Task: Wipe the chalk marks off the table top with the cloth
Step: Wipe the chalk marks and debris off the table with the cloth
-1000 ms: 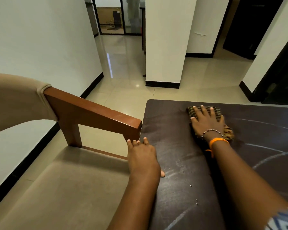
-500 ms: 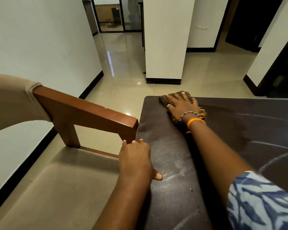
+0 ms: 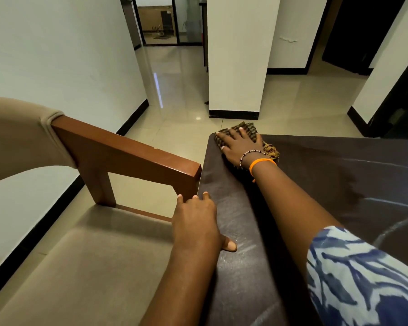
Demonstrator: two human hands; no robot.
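A dark brown table top (image 3: 316, 175) fills the lower right. My right hand (image 3: 239, 147) lies flat, fingers spread, pressing a brown patterned cloth (image 3: 250, 131) onto the table's far left corner. The cloth's fringe sticks out by my wrist. My left hand (image 3: 196, 220) rests on the table's left edge, thumb on the top. White chalk lines (image 3: 391, 225) curve across the right side of the table, and faint chalk smears (image 3: 236, 215) lie near my left hand. A darker wiped patch sits right of my forearm.
A beige cushioned chair with a wooden armrest (image 3: 127, 154) stands against the table's left edge, touching it near my left hand. A white pillar (image 3: 236, 67) stands beyond the table. Glossy tiled floor (image 3: 174, 95) runs into a hallway.
My right hand has slid the cloth leftward and away, from the table's far middle to its far left corner. My left hand stays on the left edge.
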